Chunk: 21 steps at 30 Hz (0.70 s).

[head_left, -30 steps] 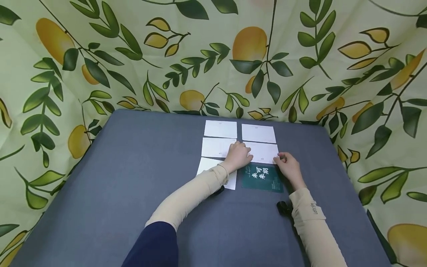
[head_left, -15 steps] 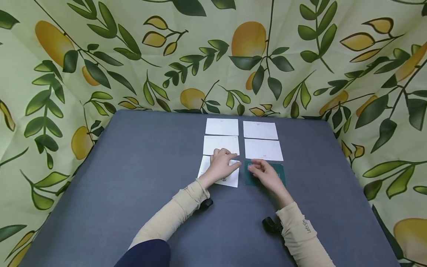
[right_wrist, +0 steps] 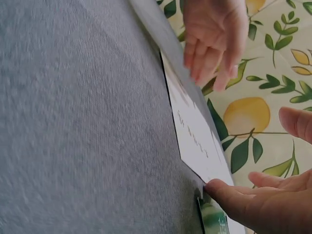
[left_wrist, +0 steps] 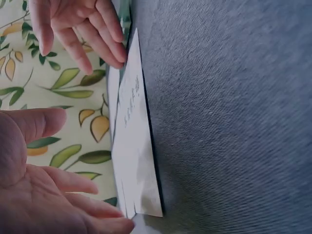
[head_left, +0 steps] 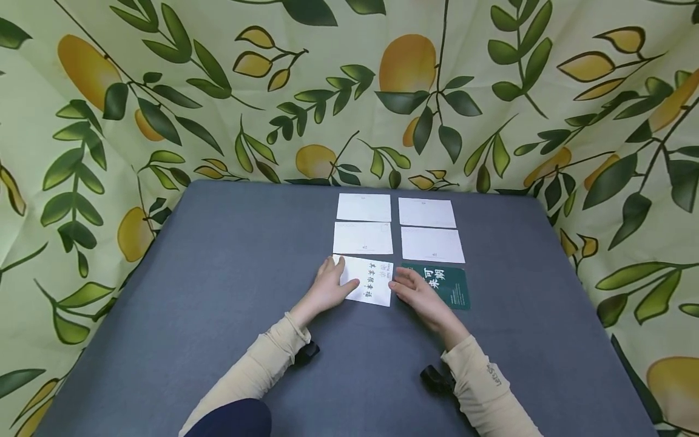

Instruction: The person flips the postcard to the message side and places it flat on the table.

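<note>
Left hand (head_left: 324, 288) moved outward; it and right hand (head_left: 419, 294), fingers (left_wrist: 73, 180) relaxed, flanked a skewed card (head_left: 372, 282); four cards (head_left: 363, 238) beyond looked set.

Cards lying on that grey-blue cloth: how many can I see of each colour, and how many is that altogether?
White rectangular cards: 5
Dark green rectangular card with white lettering: 1
Total cards in view: 6
</note>
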{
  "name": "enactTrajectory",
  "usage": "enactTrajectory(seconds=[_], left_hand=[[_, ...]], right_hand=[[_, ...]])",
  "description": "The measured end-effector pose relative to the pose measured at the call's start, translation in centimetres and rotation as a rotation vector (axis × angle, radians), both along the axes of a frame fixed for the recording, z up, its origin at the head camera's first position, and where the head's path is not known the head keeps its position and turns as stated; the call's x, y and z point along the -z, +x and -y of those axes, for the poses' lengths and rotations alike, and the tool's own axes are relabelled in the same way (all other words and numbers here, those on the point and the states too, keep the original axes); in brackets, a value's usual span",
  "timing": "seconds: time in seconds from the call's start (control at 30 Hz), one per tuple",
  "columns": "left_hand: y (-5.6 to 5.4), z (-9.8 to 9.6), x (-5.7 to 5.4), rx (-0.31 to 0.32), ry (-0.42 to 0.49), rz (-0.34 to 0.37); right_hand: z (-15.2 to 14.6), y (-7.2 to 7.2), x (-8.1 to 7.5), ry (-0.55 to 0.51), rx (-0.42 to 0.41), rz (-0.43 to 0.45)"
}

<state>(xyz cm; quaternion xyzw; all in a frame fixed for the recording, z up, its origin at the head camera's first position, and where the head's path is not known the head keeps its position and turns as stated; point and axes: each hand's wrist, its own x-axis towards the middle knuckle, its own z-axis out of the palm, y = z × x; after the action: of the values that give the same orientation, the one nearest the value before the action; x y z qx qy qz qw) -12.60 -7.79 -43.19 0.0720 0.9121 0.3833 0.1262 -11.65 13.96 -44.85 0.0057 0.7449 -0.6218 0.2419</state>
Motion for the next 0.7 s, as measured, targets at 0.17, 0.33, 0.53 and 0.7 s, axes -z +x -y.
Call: enactTrajectory(seconds=[0.17,0.33,0.53,0.7], left_hand=[[0.6,0.5,0.4,-0.039,0.046,0.08],[0.8,1.0,0.9,-0.084,0.065,0.061],[1.0,1.4,1.1,-0.154,0.222,0.1],[1.1,1.6,1.7,-0.216,0.331,0.122]], right_hand=[[0.3,0.2,0.1,-0.008,0.014,0.007],[0.4,0.3,0.1,-0.01,0.036,0.011],[0.0,0.4,-0.1,-0.075,0.067,0.014],[-0.1,0.3,0.2,-0.117,0.121,0.03]])
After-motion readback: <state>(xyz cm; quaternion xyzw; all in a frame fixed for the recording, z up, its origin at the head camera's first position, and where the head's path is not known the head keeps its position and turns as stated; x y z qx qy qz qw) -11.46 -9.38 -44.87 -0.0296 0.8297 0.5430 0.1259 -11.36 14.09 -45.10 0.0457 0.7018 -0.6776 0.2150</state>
